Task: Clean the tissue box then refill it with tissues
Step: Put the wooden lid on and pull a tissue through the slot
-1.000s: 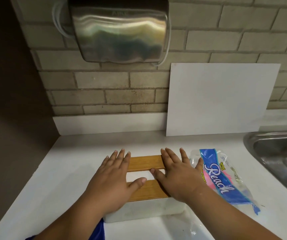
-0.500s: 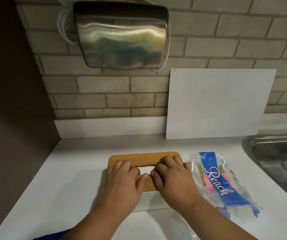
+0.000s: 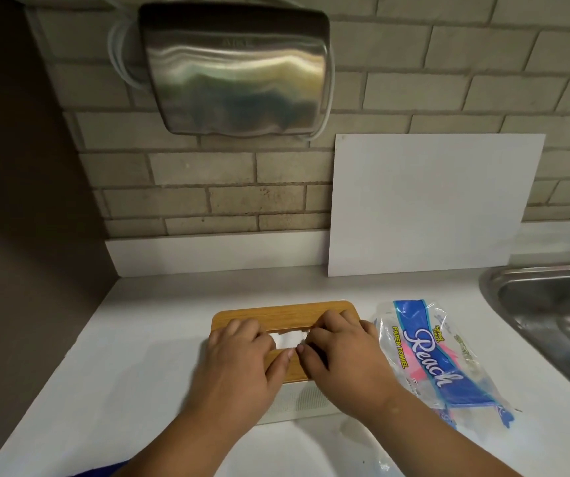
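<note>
Here, both my hands on the tissue box point(image 3: 285, 313).
My left grip point(image 3: 242, 356) and right grip point(image 3: 340, 352) pinch the tissue point(image 3: 288, 339) narrowly; wrapper point(image 3: 438, 359) at three o'clock.

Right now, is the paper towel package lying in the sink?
No, the paper towel package lies on the white counter, beside the tissue box, left of the sink.
</note>
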The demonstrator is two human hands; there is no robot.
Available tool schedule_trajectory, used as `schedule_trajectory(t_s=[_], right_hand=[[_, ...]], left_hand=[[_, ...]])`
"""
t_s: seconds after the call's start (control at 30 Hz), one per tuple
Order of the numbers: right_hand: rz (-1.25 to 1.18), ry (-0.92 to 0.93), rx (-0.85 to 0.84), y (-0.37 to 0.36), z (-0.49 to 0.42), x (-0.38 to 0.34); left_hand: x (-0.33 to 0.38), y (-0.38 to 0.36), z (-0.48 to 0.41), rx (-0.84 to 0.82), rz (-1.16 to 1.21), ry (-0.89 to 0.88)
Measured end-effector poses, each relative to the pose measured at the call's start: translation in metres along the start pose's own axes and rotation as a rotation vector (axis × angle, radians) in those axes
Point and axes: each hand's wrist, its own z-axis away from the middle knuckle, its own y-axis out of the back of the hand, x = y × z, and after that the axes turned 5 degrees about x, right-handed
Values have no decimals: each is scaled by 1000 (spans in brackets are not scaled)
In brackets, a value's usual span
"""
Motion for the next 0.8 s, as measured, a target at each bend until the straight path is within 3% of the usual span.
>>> schedule_trajectory(t_s=[0.33, 0.5, 0.8], right_hand=[[42, -15, -28, 3, -1, -3], [-74, -109, -54, 11, -6, -4], [106, -128, -326, 26, -35, -6]], left_hand=[[5, 12, 0, -69, 30, 32], [9, 16, -1, -70, 135, 122], [0, 14, -8, -121, 223, 178]])
